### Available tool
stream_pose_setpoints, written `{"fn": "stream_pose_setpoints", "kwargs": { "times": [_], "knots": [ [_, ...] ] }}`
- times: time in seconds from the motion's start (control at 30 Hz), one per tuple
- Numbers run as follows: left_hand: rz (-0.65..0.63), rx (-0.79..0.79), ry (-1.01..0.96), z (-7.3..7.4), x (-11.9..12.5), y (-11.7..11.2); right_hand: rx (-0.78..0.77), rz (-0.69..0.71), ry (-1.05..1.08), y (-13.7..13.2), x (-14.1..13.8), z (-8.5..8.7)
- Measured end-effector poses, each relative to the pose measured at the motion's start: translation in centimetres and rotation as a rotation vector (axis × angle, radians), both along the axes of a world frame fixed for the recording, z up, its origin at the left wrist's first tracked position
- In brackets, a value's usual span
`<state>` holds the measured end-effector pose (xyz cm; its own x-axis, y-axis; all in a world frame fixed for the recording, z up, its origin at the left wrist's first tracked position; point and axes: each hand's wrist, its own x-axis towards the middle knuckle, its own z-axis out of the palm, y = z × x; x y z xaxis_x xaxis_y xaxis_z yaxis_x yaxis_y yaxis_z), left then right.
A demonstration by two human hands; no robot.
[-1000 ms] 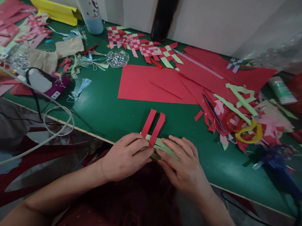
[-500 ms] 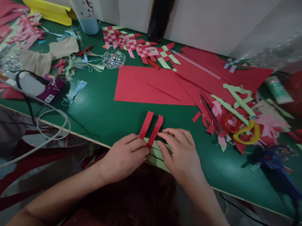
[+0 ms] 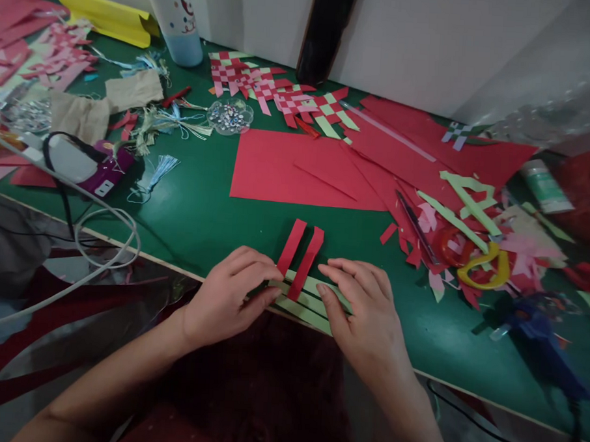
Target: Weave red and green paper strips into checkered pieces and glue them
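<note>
Two red paper strips cross several pale green paper strips at the table's front edge. The red ones slant up and away, their far ends reaching over the green tabletop. At the left ends of the green strips is my left hand, fingers bent, with thumb and forefinger apart. My right hand lies over the right part of the green strips, its fingers loosely spread and its thumb near the second red strip. Both hands partly cover the green strips' ends.
Beyond the strips lies a red paper sheet. Scissors with yellow handles, a dark pen and paper scraps crowd the right, beside a blue glue gun. Woven paper pieces line the back; a white cable hangs at left.
My left hand has drawn back leftward off the red strips, its thumb now separated from its fingers. My right hand has shifted slightly to the right and down. The view has moved a little.
</note>
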<state>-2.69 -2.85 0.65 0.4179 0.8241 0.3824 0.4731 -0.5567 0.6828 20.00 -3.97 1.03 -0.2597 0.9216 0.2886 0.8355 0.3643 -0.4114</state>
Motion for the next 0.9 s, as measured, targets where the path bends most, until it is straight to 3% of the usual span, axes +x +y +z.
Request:
{"fn": "stream_pose_setpoints", "kwargs": {
  "times": [0.13, 0.3, 0.43, 0.53, 0.67, 0.9],
  "knots": [
    [-0.017, 0.076, 0.071, 0.1, -0.6, 0.2, 0.001, 0.0, -0.006, -0.6, 0.2, -0.3],
    [-0.118, 0.093, 0.132, -0.1, 0.7, -0.1, 0.025, -0.046, -0.03, 0.1, -0.8, -0.4],
    [-0.07, 0.025, 0.248, -0.1, 1.9, 0.1, 0.01, -0.117, -0.074, 0.9, -1.6, -0.4],
    [-0.081, 0.093, 0.322, -0.2, 2.3, 0.4, 0.005, -0.176, -0.082, 1.3, -2.1, -0.7],
    [-0.131, 0.181, 0.333, -0.5, 2.3, 0.6, 0.006, -0.203, -0.051, 1.6, -2.7, -1.1],
    [-0.13, 0.148, 0.294, -0.7, 2.2, 0.6, 0.102, -0.188, -0.088, 1.5, -2.4, -0.8]
  ]
}}
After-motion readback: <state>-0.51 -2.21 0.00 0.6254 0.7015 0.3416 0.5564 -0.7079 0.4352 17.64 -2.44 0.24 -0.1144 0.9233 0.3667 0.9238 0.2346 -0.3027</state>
